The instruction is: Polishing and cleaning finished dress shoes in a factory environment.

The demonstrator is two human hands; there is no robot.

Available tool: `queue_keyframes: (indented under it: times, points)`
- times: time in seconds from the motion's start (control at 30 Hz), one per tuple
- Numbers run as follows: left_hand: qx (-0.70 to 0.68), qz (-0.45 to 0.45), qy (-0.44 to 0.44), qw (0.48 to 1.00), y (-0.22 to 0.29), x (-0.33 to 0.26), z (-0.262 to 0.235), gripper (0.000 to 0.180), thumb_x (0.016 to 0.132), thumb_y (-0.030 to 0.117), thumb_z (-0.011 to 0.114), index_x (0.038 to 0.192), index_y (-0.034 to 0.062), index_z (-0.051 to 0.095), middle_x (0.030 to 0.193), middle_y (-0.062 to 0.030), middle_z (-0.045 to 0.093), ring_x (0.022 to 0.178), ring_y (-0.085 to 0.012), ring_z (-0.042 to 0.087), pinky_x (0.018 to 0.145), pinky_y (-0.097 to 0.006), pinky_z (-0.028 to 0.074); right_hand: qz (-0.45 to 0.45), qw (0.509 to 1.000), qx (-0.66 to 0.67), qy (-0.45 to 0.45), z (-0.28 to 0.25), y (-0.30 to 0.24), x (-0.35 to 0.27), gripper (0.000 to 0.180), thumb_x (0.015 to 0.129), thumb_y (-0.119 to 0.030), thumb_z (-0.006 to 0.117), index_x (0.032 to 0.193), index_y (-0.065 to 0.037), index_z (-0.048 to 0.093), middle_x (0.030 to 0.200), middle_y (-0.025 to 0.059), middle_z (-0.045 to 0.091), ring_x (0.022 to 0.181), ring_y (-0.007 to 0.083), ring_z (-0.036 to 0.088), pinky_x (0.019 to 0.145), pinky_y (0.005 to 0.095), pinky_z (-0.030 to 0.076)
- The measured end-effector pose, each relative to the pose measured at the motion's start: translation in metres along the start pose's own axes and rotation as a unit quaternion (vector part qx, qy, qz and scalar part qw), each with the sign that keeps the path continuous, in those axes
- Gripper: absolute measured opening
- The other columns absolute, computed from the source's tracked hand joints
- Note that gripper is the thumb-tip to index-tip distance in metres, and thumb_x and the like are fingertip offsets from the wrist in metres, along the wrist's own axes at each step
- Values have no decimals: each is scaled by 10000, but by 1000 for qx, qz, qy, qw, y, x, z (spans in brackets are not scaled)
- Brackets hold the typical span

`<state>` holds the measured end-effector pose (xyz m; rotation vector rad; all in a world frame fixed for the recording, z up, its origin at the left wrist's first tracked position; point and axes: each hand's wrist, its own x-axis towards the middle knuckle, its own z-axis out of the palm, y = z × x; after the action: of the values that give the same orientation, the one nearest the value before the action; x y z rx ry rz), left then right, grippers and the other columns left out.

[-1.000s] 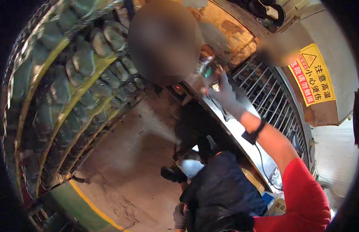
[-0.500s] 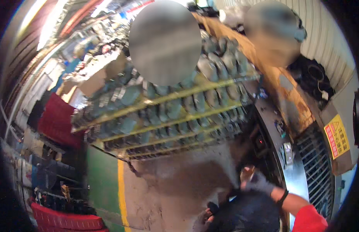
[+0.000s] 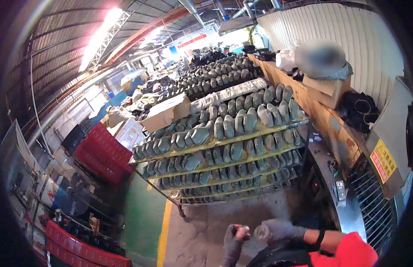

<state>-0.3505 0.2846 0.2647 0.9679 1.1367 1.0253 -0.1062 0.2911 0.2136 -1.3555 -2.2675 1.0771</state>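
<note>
Both of my hands wear grey gloves with bare fingertips and are close together at the lower edge, in front of my dark apron [image 3: 277,256]. My right hand [image 3: 284,232] is wrapped round a clear, round-topped thing that looks like a plastic bottle [image 3: 261,232]; its lower part is hidden. Just left of it, my left hand [image 3: 235,240] is closed, its fingertips curled together. Whether something small is in those fingers I cannot make out. A small gap separates the two hands.
A tiered rack [image 3: 224,142] of grey shoe-shaped forms stands ahead. To the right run a metal bench [image 3: 349,213] with a grille [image 3: 371,200] and a warning-signed panel [image 3: 389,164]. Red crates [image 3: 104,153] stand left, beyond the yellow floor line [image 3: 164,231]. A cardboard box [image 3: 168,111] tops the rack.
The view has tilted up, showing more of the rack and roof. My right hand has come lower and left; my left hand has come up beside it, and the bottle-like thing now shows.
</note>
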Motion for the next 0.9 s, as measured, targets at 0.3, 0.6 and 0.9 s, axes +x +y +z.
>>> queue_keyframes:
  times: [0.3, 0.6, 0.9]
  points:
    - [-239, -13, 42, 970, -54, -8, -100, 273, 1083, 403, 486, 1119, 143, 563, 914, -20, 654, 670, -157, 578, 554, -310, 476, -271, 928, -73, 245, -211, -206, -41, 894, 672, -681, 862, 1264, -52, 632, 1131, 151, 699, 923, 367, 713, 790, 417, 579]
    - [707, 443, 86, 545, -195, -10, -155, 537, 941, 218, 578, 1435, 33, 476, 1443, -170, 444, 1344, -414, 437, 1160, -645, 360, -497, 711, -355, 349, -263, -335, -75, 210, 944, -213, 727, 1101, -73, 734, 1125, 139, 775, 962, 265, 779, 676, 376, 593]
    - [703, 470, 181, 503, -214, 92, -164, 310, 980, 194, 574, 1237, 22, 594, 1233, -189, 603, 1192, -345, 558, 1056, -549, 479, -593, 589, -492, 243, -292, -375, -78, 445, 1041, -268, 642, 1403, -41, 516, 1331, 168, 671, 1148, 322, 696, 970, 432, 532]
